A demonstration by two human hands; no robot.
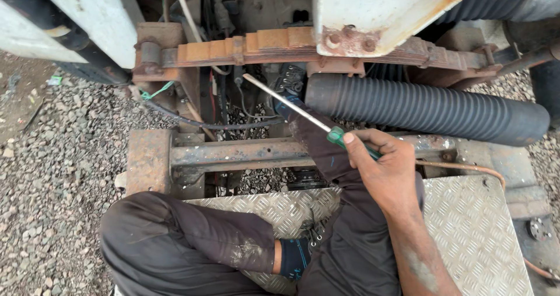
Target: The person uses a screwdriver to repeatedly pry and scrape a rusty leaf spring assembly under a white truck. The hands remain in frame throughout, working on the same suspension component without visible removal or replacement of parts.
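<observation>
The right hand [388, 170] is the only one showing; its grip is wrapped tight around the green handle of a screwdriver [303, 112]. The left hand is out of sight. From the grip, the shaft runs up and to the left, long axis slanting, its tip ending just below the rusty leaf spring [256, 46], among cables. The black ribbed hose [426, 106] lies just above and right of the grip. The forearm comes up from below, wrist bent left, over the person's knee and the checker-plate step [472, 226].
</observation>
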